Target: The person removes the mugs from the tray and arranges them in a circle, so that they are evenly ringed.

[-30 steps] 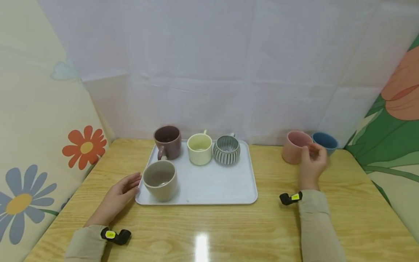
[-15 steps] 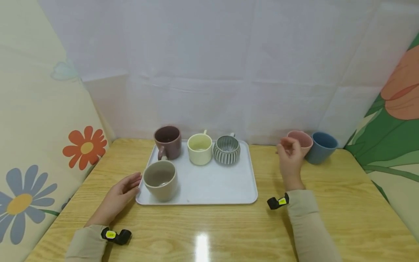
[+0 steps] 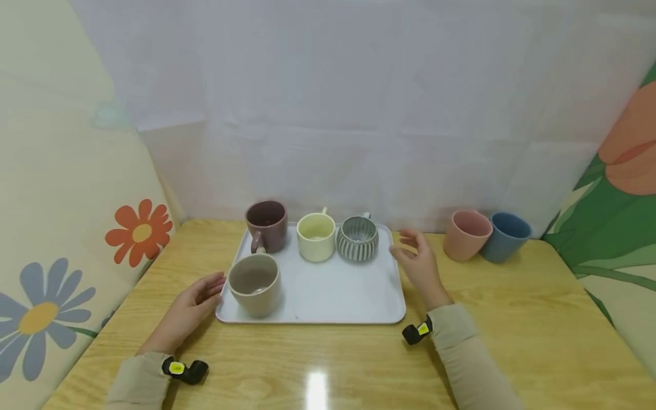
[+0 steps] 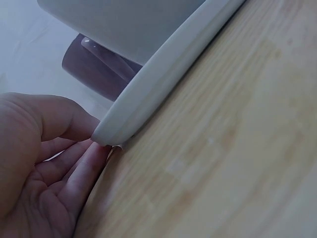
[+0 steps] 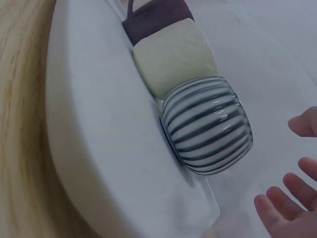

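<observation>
In the head view, my left hand [image 3: 192, 304] is at the left edge of a white tray [image 3: 338, 293]. The left wrist view shows its thumb on the tray rim [image 4: 143, 94] with fingertips beneath, pinching it. My right hand [image 3: 420, 265] hovers by the tray's right edge, fingers apart and holding nothing. On the tray stand a taupe mug [image 3: 255, 287], a dark purple mug [image 3: 269, 228], a pale yellow mug [image 3: 316, 239] and a striped grey cup [image 3: 357, 242]. The striped cup [image 5: 208, 126] is nearest my right hand [image 5: 292, 198].
A pink cup [image 3: 463, 239] and a blue cup [image 3: 504, 239] stand close together on the wooden table [image 3: 369, 364], right of the tray. White cloth [image 3: 307, 114] hangs behind. Floral cloth stands on both sides.
My right hand has moved left from the pink and blue cups to the tray's right edge. My left hand stays at the tray. The head view has shifted slightly.
</observation>
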Available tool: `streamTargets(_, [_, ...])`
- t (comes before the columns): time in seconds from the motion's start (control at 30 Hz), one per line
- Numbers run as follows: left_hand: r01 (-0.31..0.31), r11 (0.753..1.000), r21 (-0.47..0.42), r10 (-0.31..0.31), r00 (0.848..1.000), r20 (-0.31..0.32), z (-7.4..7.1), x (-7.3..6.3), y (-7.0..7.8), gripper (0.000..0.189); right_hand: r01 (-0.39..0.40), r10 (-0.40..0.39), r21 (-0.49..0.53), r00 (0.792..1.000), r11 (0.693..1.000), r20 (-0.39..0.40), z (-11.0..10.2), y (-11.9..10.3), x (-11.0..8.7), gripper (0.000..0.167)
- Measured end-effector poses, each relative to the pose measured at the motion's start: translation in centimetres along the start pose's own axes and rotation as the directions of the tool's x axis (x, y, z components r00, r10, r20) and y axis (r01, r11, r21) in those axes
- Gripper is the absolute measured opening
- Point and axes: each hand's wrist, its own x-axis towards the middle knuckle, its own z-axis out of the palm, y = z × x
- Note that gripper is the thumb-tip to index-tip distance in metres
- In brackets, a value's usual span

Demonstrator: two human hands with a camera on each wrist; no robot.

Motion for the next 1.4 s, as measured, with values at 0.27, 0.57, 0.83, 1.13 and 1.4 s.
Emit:
streamTargets(0.27, [-0.009,1.000,-0.025,0.009,1.000,0.000,0.4,0.0,-0.1,0.056,-0.114,0.118,-0.031,0.981,0.993,0.155,1.4,0.5,1.0,0.076])
streamTargets(0.57, [-0.041,0.999,-0.028,0.040,0.999,-0.025,0.1,-0.4,0.2,0.055,-0.200,0.231,-0.124,0.913,0.972,0.337,1.5,0.5,3.6,0.093])
streamTargets(0.83, [-0.057,0.997,-0.050,0.056,0.998,-0.025,0.3,0.0,0.7,0.053,-0.205,0.229,-0.101,0.879,0.973,0.418,1.4,0.6,5.3,0.093])
streamTargets(1.13, [-0.045,0.997,-0.062,0.044,0.999,-0.027,0.2,0.1,0.4,0.053,-0.215,0.237,-0.100,0.872,0.972,0.428,2.0,1.1,6.0,0.094])
streamTargets(1.4, [-0.033,0.998,-0.057,0.032,0.999,-0.027,0.1,-0.1,0.0,0.053,-0.207,0.237,-0.117,0.885,0.971,0.400,2.9,1.7,5.7,0.094])
